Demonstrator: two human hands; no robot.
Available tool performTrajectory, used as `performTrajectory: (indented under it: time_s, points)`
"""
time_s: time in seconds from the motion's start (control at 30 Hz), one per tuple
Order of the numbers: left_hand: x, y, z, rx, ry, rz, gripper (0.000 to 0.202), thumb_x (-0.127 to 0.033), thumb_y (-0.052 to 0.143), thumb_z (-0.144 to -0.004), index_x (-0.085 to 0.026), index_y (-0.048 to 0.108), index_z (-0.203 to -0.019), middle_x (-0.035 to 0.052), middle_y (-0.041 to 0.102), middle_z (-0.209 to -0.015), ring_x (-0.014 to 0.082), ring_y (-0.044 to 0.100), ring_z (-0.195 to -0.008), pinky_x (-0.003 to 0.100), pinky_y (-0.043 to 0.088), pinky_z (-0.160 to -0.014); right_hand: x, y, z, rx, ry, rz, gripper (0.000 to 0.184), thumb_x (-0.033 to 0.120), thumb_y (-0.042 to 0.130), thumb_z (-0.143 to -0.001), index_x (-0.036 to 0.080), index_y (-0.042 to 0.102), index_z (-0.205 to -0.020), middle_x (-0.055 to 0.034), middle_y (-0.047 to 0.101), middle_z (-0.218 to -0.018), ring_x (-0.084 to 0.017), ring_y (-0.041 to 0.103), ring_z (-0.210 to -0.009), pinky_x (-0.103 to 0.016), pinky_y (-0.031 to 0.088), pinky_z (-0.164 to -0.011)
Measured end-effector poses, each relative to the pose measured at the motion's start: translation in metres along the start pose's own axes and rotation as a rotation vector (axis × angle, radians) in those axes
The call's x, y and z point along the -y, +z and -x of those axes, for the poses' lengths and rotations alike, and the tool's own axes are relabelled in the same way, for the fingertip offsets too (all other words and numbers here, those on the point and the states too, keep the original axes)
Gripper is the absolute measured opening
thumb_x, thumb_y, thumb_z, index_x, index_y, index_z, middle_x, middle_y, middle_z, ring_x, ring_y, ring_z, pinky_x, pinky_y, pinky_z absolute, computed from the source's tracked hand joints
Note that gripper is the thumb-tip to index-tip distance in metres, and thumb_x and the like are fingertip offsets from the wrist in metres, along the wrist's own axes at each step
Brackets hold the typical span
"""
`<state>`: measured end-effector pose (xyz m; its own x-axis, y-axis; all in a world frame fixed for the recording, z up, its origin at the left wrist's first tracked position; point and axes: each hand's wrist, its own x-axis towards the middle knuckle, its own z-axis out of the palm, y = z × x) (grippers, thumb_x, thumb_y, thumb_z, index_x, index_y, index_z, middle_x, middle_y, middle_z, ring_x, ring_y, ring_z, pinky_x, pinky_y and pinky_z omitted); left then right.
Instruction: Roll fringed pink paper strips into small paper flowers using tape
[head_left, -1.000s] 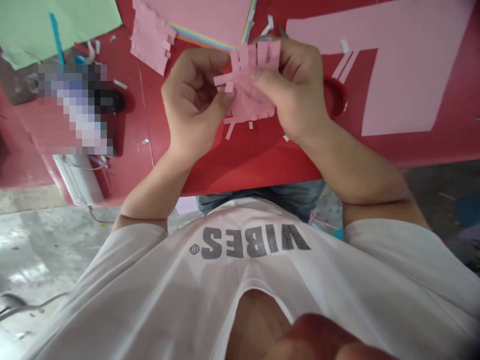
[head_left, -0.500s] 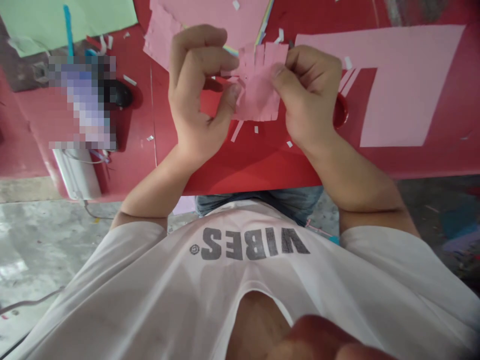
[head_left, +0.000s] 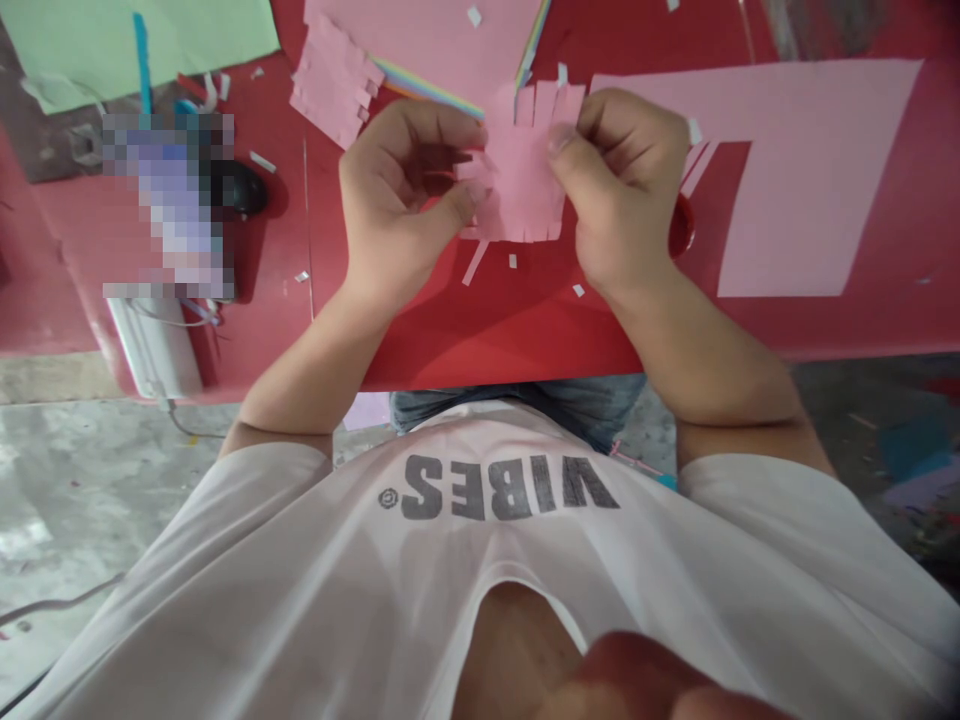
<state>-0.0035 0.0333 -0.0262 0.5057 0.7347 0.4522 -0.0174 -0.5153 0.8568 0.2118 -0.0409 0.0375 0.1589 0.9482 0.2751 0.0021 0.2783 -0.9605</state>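
A small pink paper piece (head_left: 523, 180) with slits cut along its edges is held up over the red table (head_left: 510, 340). My right hand (head_left: 630, 180) pinches its right side, thumb on the near face. At the left edge, my left hand (head_left: 409, 200) has its thumb and fingertips closed on the cut tabs. Behind my left hand lies a second pink paper piece (head_left: 334, 85) with notched edges. Beyond the held piece is a larger pink sheet (head_left: 442, 45) edged with rainbow-striped strips.
An L-shaped pink sheet (head_left: 802, 200) lies at right, near a red round object (head_left: 681, 226) partly behind my wrist. Left are a black rounded object (head_left: 244, 188), a white box with a cable (head_left: 161, 345), a blue strip (head_left: 142, 65) and a green sheet (head_left: 150, 40). Paper scraps are scattered about.
My left hand's raised, spread fingers have come down and curled in to the left edge of the pink paper piece. My right hand keeps its pinch, nearly still.
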Motion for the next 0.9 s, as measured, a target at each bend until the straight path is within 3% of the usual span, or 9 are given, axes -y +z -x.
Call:
performTrajectory:
  time_s: [0.13, 0.2, 0.3, 0.6, 0.67, 0.7, 0.77, 0.83, 0.9]
  points:
    - [-0.006, 0.011, 0.002, -0.182, 0.112, 0.009, 0.058, -0.069, 0.078, -0.076, -0.034, 0.063, -0.120, 0.0032, 0.073, -0.112, 0.0211, 0.070, -0.092, 0.034, 0.058, -0.069, 0.001, 0.001, 0.000, -0.006, -0.014, -0.030, 0.028, 0.019, 0.063, -0.085, 0.022, 0.049, -0.060, 0.0021, 0.035, -0.064, -0.013, 0.027, -0.063, -0.032, 0.024, -0.066]
    - [-0.010, 0.016, 0.003, -0.018, 0.109, -0.010, 0.057, -0.059, 0.084, -0.076, -0.030, 0.064, -0.121, 0.0019, 0.074, -0.113, 0.0181, 0.071, -0.091, 0.031, 0.059, -0.069, 0.001, 0.001, 0.000, -0.002, -0.011, -0.031, 0.028, 0.018, 0.062, -0.085, 0.020, 0.049, -0.061, 0.0026, 0.035, -0.064, -0.012, 0.028, -0.063, -0.031, 0.023, -0.065]
    - [-0.020, 0.020, 0.004, -0.273, 0.018, 0.035, 0.030, -0.051, 0.079, -0.086, -0.033, 0.070, -0.108, 0.0002, 0.074, -0.103, 0.0167, 0.070, -0.087, 0.034, 0.058, -0.069, 0.001, -0.001, 0.000, 0.009, -0.006, -0.039, 0.028, 0.018, 0.063, -0.086, 0.020, 0.049, -0.062, 0.0026, 0.037, -0.063, -0.011, 0.028, -0.063, -0.031, 0.022, -0.065]
    - [-0.028, 0.020, 0.003, -0.207, -0.053, 0.088, 0.025, -0.039, 0.085, -0.082, -0.025, 0.075, -0.102, 0.0033, 0.076, -0.096, 0.0143, 0.066, -0.077, 0.031, 0.049, -0.064, -0.028, 0.002, -0.004, -0.040, -0.100, -0.047, 0.024, 0.011, 0.059, -0.083, 0.021, 0.050, -0.064, 0.0034, 0.037, -0.062, -0.012, 0.030, -0.060, -0.031, 0.024, -0.060]
    - [-0.028, 0.022, 0.003, -0.349, -0.062, 0.080, 0.019, -0.043, 0.083, -0.084, -0.030, 0.076, -0.095, 0.0030, 0.075, -0.091, 0.0173, 0.065, -0.076, 0.034, 0.047, -0.064, -0.033, 0.000, -0.003, -0.063, -0.144, -0.029, 0.012, 0.011, 0.056, -0.085, 0.022, 0.061, -0.085, -0.0004, 0.053, -0.077, -0.015, 0.047, -0.070, -0.031, 0.036, -0.065]
    - [-0.029, 0.023, 0.003, -0.385, -0.057, 0.080, 0.018, -0.045, 0.083, -0.083, -0.031, 0.076, -0.092, 0.0027, 0.074, -0.089, 0.0181, 0.065, -0.075, 0.034, 0.047, -0.064, -0.033, -0.002, -0.002, -0.072, -0.203, 0.020, 0.020, 0.015, 0.057, -0.085, 0.023, 0.063, -0.102, -0.0028, 0.059, -0.092, -0.017, 0.054, -0.082, -0.033, 0.042, -0.072]
    - [-0.029, 0.024, 0.003, -0.275, -0.080, 0.081, 0.028, -0.045, 0.087, -0.078, -0.027, 0.076, -0.096, 0.0041, 0.074, -0.090, 0.0169, 0.064, -0.073, 0.033, 0.048, -0.065, -0.029, -0.008, 0.000, -0.056, -0.358, 0.224, 0.050, 0.025, 0.064, -0.084, 0.029, 0.054, -0.133, -0.0056, 0.055, -0.125, -0.023, 0.057, -0.109, -0.039, 0.049, -0.090]
    - [-0.028, 0.024, 0.002, -0.234, -0.027, 0.115, 0.037, -0.045, 0.090, -0.076, -0.019, 0.075, -0.098, 0.0059, 0.073, -0.089, 0.0139, 0.061, -0.070, 0.030, 0.047, -0.062, -0.021, -0.014, 0.004, 0.018, -0.585, 0.512, 0.060, 0.039, 0.071, -0.082, 0.032, 0.054, -0.139, -0.0051, 0.055, -0.134, -0.034, 0.048, -0.129, -0.055, 0.038, -0.110]
    - [-0.029, 0.025, 0.001, -0.258, 0.060, 0.149, 0.044, -0.046, 0.092, -0.072, -0.015, 0.075, -0.097, 0.0077, 0.073, -0.087, 0.0137, 0.062, -0.069, 0.027, 0.046, -0.058, -0.011, -0.016, 0.008, 0.060, -0.532, 0.608, 0.045, 0.039, 0.075, -0.080, 0.038, 0.065, -0.123, -0.0039, 0.054, -0.138, -0.037, 0.052, -0.128, -0.060, 0.035, -0.113]
